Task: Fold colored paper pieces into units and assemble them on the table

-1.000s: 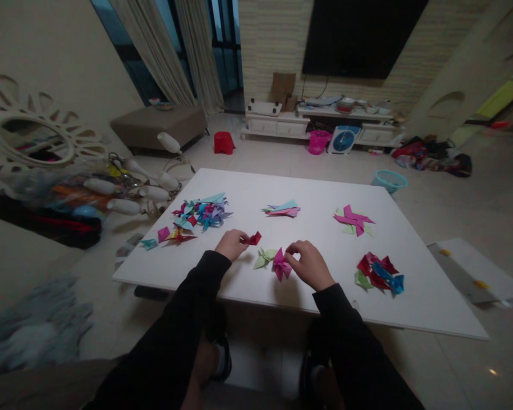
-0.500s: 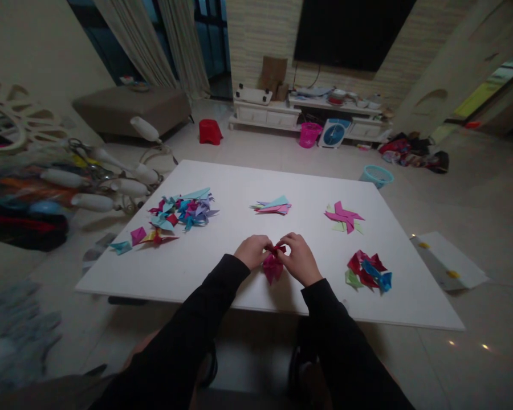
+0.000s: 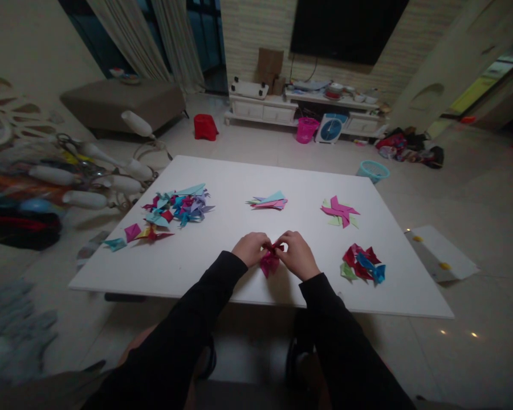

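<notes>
Both hands meet over the front middle of the white table (image 3: pixel 222 273), pinching a magenta-red folded paper piece (image 3: pixel 269 264) from its two sides. My left hand (image 3: pixel 251 249) has its fingertips closed on the upper left of the paper. On the upper right, my right hand (image 3: pixel 297 254) grips it with thumb and fingers. The paper's pointed lower part hangs toward me; its top folds are partly covered by fingers. To the right lies a pile of red, blue and green folded papers (image 3: pixel 362 264).
A heap of origami pieces (image 3: pixel 177 206) lies at the left, with a magenta folded square (image 3: pixel 132 232) beside it. Folded paper strips (image 3: pixel 268 200) lie at centre back, and pink and green strips (image 3: pixel 341 212) cross at right. A lamp with several white shades (image 3: pixel 126 183) stands beyond the left edge.
The view has shifted slightly, so everything sits a little further left and up. Both hands still hold the magenta-red paper, whose lower part looks slightly turned.
</notes>
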{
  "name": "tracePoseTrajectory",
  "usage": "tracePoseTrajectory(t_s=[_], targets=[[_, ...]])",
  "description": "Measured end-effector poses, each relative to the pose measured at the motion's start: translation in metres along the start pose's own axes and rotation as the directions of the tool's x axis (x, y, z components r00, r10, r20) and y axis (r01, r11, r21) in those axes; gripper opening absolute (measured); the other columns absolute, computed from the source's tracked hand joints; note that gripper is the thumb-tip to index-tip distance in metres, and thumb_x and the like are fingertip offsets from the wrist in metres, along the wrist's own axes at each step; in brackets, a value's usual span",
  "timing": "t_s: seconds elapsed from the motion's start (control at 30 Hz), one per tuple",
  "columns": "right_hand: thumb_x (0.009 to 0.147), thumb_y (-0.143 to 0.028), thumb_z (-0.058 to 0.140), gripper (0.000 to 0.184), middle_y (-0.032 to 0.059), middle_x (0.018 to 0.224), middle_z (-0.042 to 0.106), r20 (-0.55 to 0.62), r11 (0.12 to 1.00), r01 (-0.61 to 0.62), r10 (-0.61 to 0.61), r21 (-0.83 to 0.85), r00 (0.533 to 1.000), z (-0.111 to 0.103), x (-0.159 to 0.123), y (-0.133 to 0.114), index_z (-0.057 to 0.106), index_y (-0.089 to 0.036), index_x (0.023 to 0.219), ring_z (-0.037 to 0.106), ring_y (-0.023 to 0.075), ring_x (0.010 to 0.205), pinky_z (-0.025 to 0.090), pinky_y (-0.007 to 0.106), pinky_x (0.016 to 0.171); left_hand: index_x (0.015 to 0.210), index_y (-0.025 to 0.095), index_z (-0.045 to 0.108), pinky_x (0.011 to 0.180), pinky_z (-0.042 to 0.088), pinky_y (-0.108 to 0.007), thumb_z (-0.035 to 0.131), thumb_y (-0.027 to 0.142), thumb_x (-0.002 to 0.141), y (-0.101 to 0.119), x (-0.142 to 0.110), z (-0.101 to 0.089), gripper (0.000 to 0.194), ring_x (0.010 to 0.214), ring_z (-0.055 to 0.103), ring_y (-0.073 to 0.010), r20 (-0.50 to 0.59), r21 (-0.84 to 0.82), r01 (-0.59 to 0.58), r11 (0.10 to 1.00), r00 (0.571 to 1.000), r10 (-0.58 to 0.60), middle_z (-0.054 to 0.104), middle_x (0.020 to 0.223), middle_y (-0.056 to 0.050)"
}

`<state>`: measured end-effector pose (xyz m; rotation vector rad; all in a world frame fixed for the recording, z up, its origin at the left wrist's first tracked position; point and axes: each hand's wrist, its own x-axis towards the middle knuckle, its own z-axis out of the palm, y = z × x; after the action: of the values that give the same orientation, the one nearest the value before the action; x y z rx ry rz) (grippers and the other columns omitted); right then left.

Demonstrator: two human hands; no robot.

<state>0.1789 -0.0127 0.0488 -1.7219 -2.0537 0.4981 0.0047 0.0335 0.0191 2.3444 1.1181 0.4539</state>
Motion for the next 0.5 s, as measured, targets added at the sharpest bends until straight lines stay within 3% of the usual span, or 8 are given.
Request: tracePoseTrajectory(t_s=[0.23,0.5], targets=[[0.082,-0.014,0.068,0.007,0.0056,0.092,0.066,0.030,1.000,-0.016,0.017,-0.010,0.999,-0.0019,-0.0032,-0.0006,0.073,-0.019,0.081,0.056,0.0205,0.095,0.043,0.032,0.086,0.086,0.018,0.076,0.081,0.049,-0.029,0.063,0.010,0.080,0.0057,-0.0029,-0.0014,0.016,0.085,0.065,-0.0181,0.034,0.017,0.003,1.000,0.999,-0.004,0.072,0.088,-0.004],[0.084,-0.017,0.068,0.007,0.0054,0.091,0.067,0.026,1.000,-0.007,0.007,-0.011,1.000,0.0029,0.0024,0.0014,0.073,-0.019,0.082,0.056,0.0204,0.094,0.043,0.032,0.084,0.086,0.019,0.075,0.083,0.049,-0.030,0.063,0.012,0.080,-0.0027,0.0004,0.0017,0.016,0.087,0.065,-0.0188,0.029,0.027,-0.014,1.000,1.000,0.013,0.072,0.090,-0.004]])
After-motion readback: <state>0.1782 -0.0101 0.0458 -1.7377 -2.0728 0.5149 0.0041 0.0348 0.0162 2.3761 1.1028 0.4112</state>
